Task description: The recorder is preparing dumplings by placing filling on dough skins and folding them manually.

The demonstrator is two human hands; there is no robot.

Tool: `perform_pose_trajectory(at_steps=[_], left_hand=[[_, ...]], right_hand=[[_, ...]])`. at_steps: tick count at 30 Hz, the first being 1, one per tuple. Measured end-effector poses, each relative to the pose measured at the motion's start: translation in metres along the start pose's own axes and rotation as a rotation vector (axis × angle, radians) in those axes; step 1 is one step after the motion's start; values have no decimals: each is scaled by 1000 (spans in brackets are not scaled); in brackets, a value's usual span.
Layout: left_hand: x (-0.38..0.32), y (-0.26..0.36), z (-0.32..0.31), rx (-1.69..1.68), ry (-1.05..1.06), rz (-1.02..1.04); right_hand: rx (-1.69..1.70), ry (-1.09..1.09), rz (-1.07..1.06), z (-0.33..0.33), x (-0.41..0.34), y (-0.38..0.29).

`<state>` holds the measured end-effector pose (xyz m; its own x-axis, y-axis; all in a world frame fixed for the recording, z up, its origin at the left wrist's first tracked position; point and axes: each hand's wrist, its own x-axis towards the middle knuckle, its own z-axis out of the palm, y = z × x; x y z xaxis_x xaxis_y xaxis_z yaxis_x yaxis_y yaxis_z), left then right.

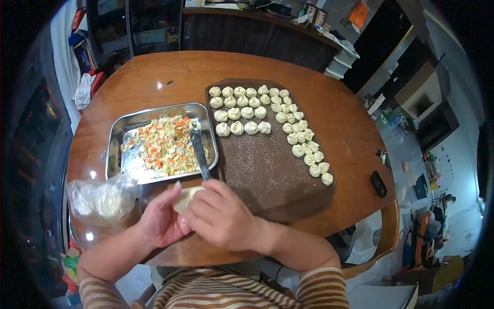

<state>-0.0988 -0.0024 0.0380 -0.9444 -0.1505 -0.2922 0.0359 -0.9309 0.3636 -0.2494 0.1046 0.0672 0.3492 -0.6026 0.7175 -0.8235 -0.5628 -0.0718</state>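
My left hand (162,220) holds a pale dough wrapper (186,197), partly covered by the fingers of my right hand (222,218). The dark handle of a spoon or spreader (198,150) runs from the filling up to my right fingers, which look closed on it. Its far end lies in a chopped filling (166,145) with orange and pale green bits, inside a rectangular metal tray (210,116). Right of this, a brown patterned board (251,166) carries rows of pleated dumplings (237,128) along its far and right sides. Whatever lies inside the wrapper is hidden.
A clear plastic bag of pale dough pieces (104,199) sits left of my left hand on the wooden table (173,73). A small black object (378,184) lies near the table's right edge. A wooden chair (388,231) stands at the lower right.
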Motion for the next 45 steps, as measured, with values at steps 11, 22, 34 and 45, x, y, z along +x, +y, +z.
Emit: perform_pose_trajectory(at_steps=[11, 22, 34, 45], left_hand=[[-16, 3, 12, 829, -63, 3], [-14, -1, -9, 1201, -284, 176], [-13, 0, -4, 585, 59, -140], [-5, 0, -7, 238, -173, -37]], right_hand=[[64, -72, 453, -24, 1, 18], [571, -125, 576, -12, 1, 15], [248, -106, 420, -20, 2, 21], [364, -189, 823, -21, 6, 18]])
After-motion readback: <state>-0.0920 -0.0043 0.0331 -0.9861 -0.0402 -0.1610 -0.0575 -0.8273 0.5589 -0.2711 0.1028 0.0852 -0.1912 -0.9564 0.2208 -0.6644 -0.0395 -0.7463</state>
